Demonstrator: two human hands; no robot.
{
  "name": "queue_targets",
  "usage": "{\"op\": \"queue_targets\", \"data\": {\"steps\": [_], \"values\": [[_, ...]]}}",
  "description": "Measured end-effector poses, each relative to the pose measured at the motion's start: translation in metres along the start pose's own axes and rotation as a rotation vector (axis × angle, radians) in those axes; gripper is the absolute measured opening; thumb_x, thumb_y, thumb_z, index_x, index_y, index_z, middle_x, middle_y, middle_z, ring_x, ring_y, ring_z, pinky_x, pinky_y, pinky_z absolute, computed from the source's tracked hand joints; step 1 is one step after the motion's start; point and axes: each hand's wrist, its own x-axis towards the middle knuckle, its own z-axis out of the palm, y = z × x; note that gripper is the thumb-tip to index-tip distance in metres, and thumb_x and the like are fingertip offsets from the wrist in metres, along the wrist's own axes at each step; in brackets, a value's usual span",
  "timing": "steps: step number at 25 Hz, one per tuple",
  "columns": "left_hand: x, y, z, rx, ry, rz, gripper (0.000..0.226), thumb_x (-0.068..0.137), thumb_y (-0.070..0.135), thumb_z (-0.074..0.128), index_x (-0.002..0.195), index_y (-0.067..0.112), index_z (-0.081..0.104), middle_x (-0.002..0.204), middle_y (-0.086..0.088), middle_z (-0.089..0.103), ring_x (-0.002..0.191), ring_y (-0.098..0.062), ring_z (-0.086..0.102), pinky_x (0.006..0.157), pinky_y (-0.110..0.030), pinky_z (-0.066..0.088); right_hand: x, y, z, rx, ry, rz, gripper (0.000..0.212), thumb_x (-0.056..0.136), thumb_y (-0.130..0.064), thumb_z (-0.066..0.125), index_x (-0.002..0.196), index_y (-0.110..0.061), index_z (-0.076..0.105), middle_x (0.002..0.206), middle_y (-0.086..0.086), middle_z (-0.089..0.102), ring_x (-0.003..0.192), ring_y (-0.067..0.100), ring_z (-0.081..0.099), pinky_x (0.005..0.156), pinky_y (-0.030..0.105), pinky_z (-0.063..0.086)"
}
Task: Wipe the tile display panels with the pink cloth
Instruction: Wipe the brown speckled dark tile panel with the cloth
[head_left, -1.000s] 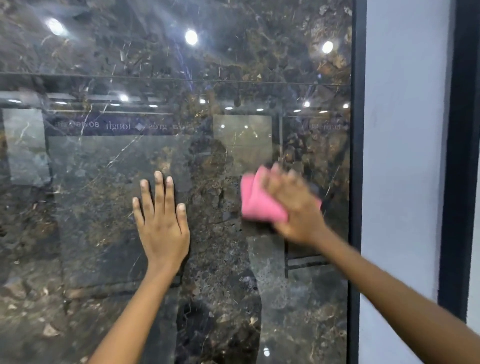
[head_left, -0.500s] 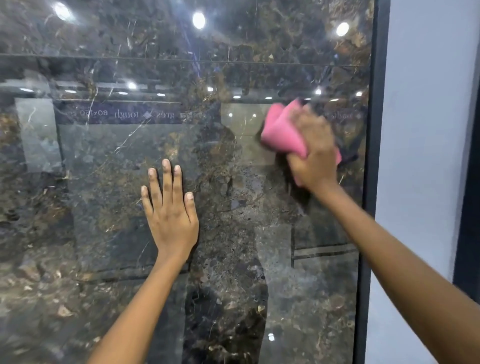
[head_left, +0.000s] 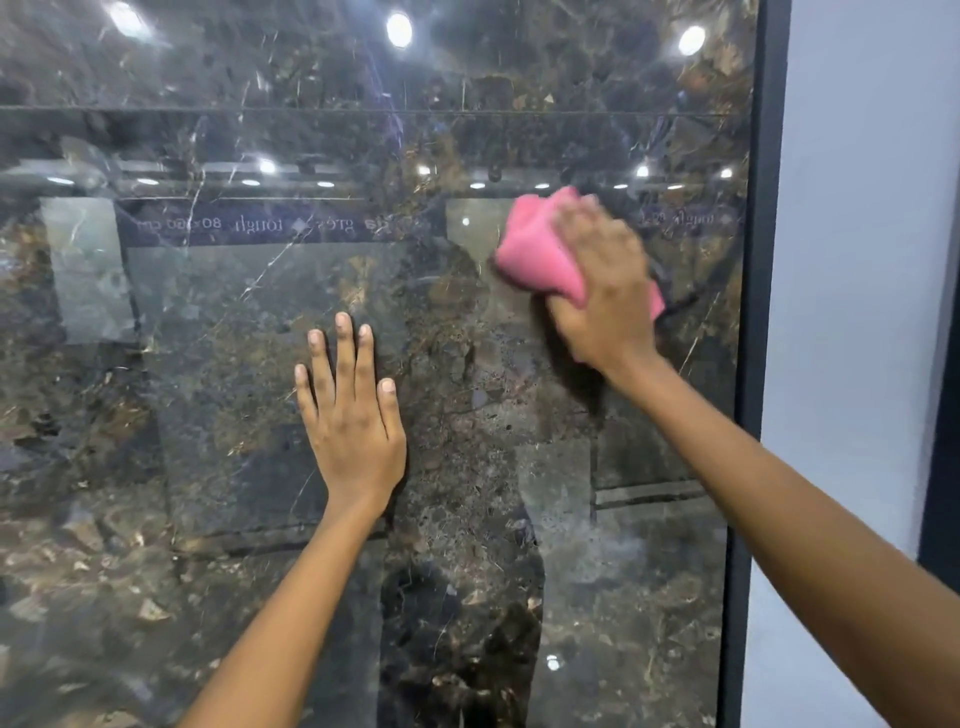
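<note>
Left hand (head_left: 350, 423) lies flat on the dark marble tile panel (head_left: 208, 364), fingers straight, slightly spread. To its upper right, the right hand (head_left: 602, 296) presses the bunched pink cloth (head_left: 535, 249) — fingers curled over it — against the panel.

Ceiling spotlights are glaring off the glossy tile panel (head_left: 218, 364) as bright white spots at eleven, twelve and one o'clock, with a row of smaller reflections running across just above centre. A hazy sheen is washing over the dark marble. The right hand (head_left: 605, 291) and pink cloth (head_left: 540, 249) are smearing with motion blur, while the left hand (head_left: 350, 421) is showing sharp. The wall (head_left: 857, 260) at three o'clock is glowing evenly.
</note>
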Motion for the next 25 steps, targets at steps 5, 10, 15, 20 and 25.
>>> {"op": "queue_targets", "data": {"steps": [5, 10, 15, 20, 25], "values": [[-0.008, -0.002, -0.008, -0.219, 0.036, -0.039, 0.049, 0.103, 0.026, 0.027, 0.149, 0.01, 0.031, 0.16, -0.007, 0.023, 0.15, -0.024, 0.011, 0.121, -0.042, 0.003, -0.168, -0.034, 0.021, -0.052, -0.654, -0.821, 0.073, 0.081, -0.022, 0.061, 0.148, -0.012, 0.036, 0.156, 0.008, 0.031, 0.147, 0.022, 0.019, 0.122, 0.042, 0.005], [-0.106, 0.03, 0.012, -0.046, -0.128, 0.078, 0.058, 0.099, 0.031, 0.032, 0.154, 0.019, 0.017, 0.163, 0.009, -0.005, 0.151, -0.02, -0.002, 0.121, -0.043, 0.001, -0.124, 0.031, -0.024, 0.039, -0.548, -0.535, 0.059, 0.078, -0.012, 0.061, 0.135, -0.015, 0.045, 0.13, 0.008, 0.057, 0.125, 0.027, 0.048, 0.105, 0.046, 0.04], [-0.114, 0.029, 0.022, 0.027, -0.133, 0.058, 0.057, 0.104, 0.037, 0.022, 0.156, 0.026, 0.001, 0.163, 0.008, -0.007, 0.151, -0.022, -0.004, 0.121, -0.043, -0.001, -0.085, 0.088, -0.055, -0.124, -0.108, -0.048, 0.074, 0.072, -0.011, 0.058, 0.144, -0.009, 0.04, 0.15, 0.014, 0.039, 0.141, 0.032, 0.032, 0.117, 0.047, 0.023], [-0.116, 0.028, 0.024, -0.009, -0.122, 0.065, 0.057, 0.105, 0.036, 0.023, 0.156, 0.026, 0.002, 0.163, 0.008, -0.008, 0.151, -0.022, -0.005, 0.122, -0.043, -0.001, -0.301, 0.028, -0.042, -0.102, -0.611, -0.448, 0.081, 0.083, -0.03, 0.046, 0.155, -0.021, 0.012, 0.162, -0.002, 0.01, 0.149, 0.021, 0.012, 0.121, 0.041, 0.009], [-0.117, 0.028, 0.022, -0.01, -0.133, 0.072, 0.056, 0.104, 0.033, 0.027, 0.156, 0.023, 0.008, 0.163, 0.009, -0.009, 0.15, -0.021, -0.007, 0.122, -0.043, -0.002, -0.195, 0.054, -0.048, -0.02, -0.384, -0.24, 0.059, 0.08, -0.02, 0.051, 0.137, -0.008, 0.043, 0.141, 0.014, 0.047, 0.132, 0.03, 0.039, 0.118, 0.03, 0.016]]}}
